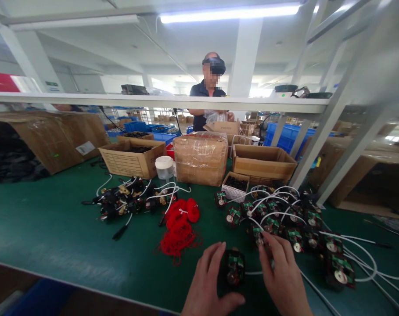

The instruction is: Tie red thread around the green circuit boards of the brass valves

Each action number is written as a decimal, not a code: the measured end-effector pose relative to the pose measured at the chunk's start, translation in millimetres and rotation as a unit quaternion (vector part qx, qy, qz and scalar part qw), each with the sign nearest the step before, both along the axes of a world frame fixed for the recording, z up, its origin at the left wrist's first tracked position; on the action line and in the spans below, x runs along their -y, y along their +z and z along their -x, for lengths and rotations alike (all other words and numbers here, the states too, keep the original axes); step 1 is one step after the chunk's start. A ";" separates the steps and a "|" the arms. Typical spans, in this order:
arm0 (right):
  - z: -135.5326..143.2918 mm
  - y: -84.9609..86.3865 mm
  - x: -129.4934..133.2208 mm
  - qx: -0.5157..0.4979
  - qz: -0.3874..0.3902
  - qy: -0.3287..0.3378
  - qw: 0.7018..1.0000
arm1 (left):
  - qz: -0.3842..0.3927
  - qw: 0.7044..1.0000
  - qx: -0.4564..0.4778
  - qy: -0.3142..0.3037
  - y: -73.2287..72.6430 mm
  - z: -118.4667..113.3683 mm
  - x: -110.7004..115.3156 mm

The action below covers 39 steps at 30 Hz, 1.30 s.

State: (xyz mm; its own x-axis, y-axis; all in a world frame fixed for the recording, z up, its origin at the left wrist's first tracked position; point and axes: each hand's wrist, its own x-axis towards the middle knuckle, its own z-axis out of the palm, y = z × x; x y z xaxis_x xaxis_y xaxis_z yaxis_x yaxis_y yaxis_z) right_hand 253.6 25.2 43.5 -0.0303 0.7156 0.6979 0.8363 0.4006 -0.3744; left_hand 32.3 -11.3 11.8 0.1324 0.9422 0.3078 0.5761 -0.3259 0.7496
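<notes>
My left hand (210,281) is beside a round black unit with a green circuit board (235,268), its fingers and thumb spread apart with nothing between them. A white cable runs right from that unit. My right hand (281,272) reaches to another black unit (256,235) at the near edge of a group of similar units; its fingertips are bent together there, and what they grip, if anything, is hidden. More units with boards and white cables (294,239) spread to the right. Left of my hands lies a tangle of red cord (177,232).
Black parts with brass fittings (123,199) lie at the left. Behind stand a taped carton (201,159), open cartons (263,162), a small box of black parts (235,188) and a clear jar (164,167). A slanted metal post (324,127) rises right. A person (209,94) stands beyond the shelf.
</notes>
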 end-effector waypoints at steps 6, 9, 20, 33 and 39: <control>33.4 35.8 -8.4 0.007 0.096 0.095 0.991 | -0.017 0.971 0.004 0.237 2.9 58.0 3.0; 69.8 52.1 -31.4 0.106 0.278 0.152 0.943 | -0.038 0.959 -0.076 0.270 11.1 74.4 -8.0; 164.5 42.7 -98.7 0.282 0.411 0.155 0.853 | -0.036 0.928 -0.261 0.265 13.2 58.5 -35.0; 147.6 45.3 -110.5 0.311 0.424 0.192 0.829 | -0.035 0.928 -0.250 0.272 12.8 57.6 -33.1; 164.4 46.4 -110.2 0.314 0.394 0.246 0.828 | -0.031 0.924 -0.268 0.270 15.5 57.5 -31.6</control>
State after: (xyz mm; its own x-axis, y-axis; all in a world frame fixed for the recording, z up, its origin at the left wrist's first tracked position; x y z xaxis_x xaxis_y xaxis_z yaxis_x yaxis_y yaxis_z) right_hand 89.2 135.3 89.9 -0.6329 0.7349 -0.2438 0.7737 0.5887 -0.2342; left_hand -25.2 20.4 27.3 -0.2030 0.8978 0.3908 0.9504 0.0845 0.2994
